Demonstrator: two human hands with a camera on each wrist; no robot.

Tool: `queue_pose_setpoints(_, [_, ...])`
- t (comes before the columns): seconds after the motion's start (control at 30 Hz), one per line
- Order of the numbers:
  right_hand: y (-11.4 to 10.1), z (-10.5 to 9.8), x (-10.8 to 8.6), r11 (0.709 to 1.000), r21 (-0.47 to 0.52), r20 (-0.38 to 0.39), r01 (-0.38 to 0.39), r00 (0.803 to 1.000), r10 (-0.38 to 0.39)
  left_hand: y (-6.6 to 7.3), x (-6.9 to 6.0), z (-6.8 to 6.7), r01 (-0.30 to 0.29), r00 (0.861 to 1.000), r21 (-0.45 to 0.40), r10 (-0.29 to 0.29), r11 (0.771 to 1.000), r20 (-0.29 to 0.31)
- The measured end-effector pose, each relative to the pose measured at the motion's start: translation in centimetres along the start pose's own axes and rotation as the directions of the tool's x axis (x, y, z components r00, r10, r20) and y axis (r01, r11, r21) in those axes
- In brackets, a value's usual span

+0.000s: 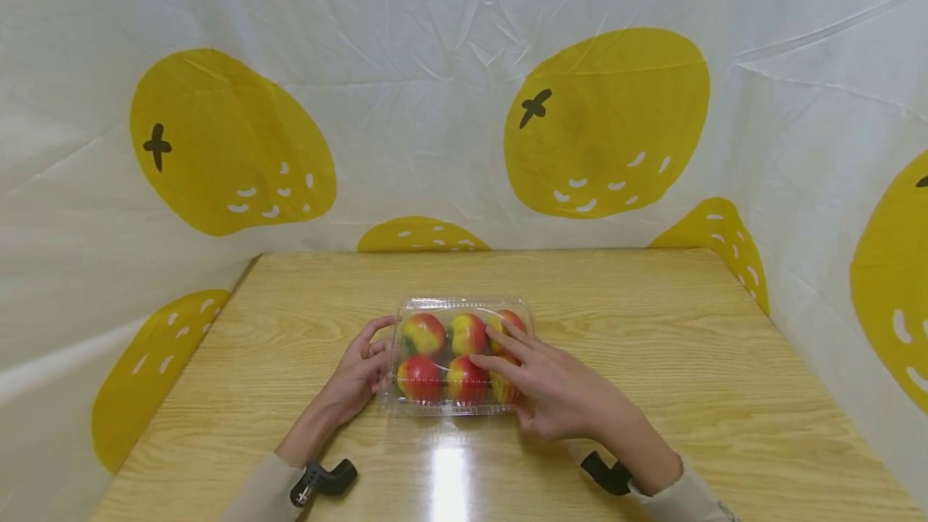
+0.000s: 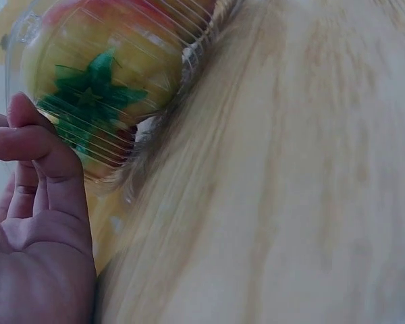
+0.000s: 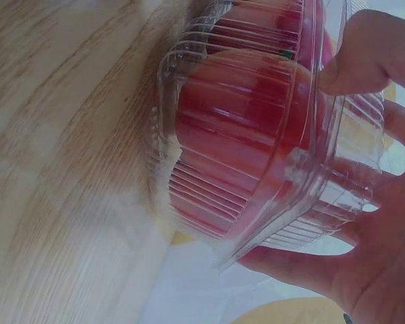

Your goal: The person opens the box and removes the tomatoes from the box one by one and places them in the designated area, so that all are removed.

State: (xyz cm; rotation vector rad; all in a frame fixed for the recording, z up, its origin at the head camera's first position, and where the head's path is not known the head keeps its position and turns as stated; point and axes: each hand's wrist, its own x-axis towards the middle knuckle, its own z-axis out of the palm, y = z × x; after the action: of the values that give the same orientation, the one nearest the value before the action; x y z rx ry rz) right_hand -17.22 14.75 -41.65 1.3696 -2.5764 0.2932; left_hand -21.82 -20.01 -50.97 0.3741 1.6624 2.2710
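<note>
A clear plastic clamshell box (image 1: 444,409) with its lid down sits on the wooden table, holding several red-and-yellow apples (image 1: 424,333). Through the ribbed wall in the left wrist view, one apple (image 2: 148,61) shows a green star-shaped leaf. My left hand (image 1: 357,373) is at the box's left side, its fingers loosely bent and their tips by the rim. Spread fingers of my right hand (image 1: 558,389) rest over the lid's right part, while the thumb is at the near rim. A red apple (image 3: 236,115) fills the box's corner in the right wrist view.
The wooden table (image 1: 652,321) extends around the box on every side. A white cloth (image 1: 420,151) printed with yellow fruit shapes hangs behind and along both sides. Black wrist mounts sit at the left cuff (image 1: 261,490) and right cuff (image 1: 681,498).
</note>
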Motion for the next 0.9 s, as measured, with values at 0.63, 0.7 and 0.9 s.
queue_pose_setpoints(0.63, [-0.3, 0.1, 0.6, 1.0, -0.011, 0.023, -0.014, 1.0, 0.014, 0.2, 0.0, 0.3, -0.049, 0.998, -0.069, 0.051, 0.996, 0.031])
queue_pose_setpoints(0.7, [-0.4, 0.2, 0.7, 0.999, -0.024, 0.021, -0.023, 0.999, 0.024, 0.2, 0.0, 0.3, -0.051, 0.998, -0.064, 0.053, 0.997, 0.034])
queue_pose_setpoints(0.9, [-0.3, 0.5, 1.0, 0.996, -0.079, -0.012, -0.046, 0.999, 0.045, 0.1, -0.1, 0.2, -0.049, 0.998, -0.03, 0.05, 0.998, 0.029])
